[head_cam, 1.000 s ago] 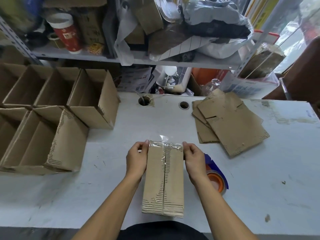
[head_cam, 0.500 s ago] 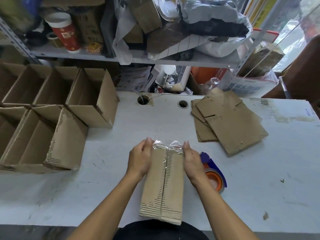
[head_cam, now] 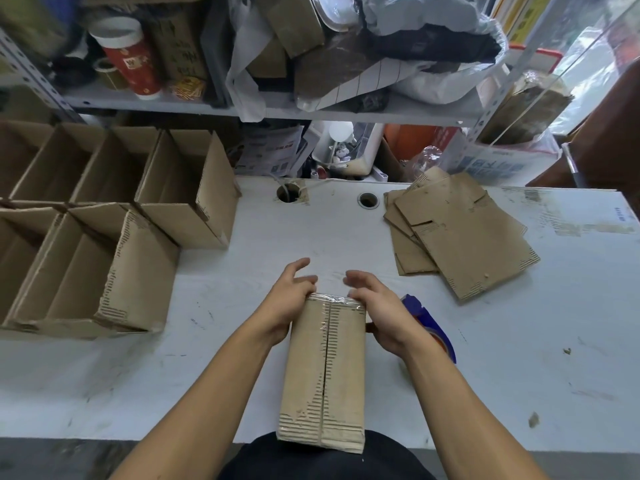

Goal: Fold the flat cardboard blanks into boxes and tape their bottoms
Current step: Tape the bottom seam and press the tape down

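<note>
Both hands are on the box (head_cam: pixel 323 372) now, one on each flank at its far end: the left hand (head_cam: pixel 287 299) is pressed along the left side with fingers loosely spread and lifting past the top edge, the right hand (head_cam: pixel 375 306) flat against the right side, fingers relaxed and reaching forward, neither one clenched. The box stands bottom-up at the near edge of the worktop (head_cam: pixel 519 358), clear tape running down its centre seam and wrapped over the far edge. Just behind the right wrist sits the blue tape dispenser (head_cam: pixel 427 318). Farther right, a stack of flat blanks (head_cam: pixel 460 237) lies fanned out. Over on the left, finished open boxes (head_cam: pixel 104 244) are lined up in rows.
</note>
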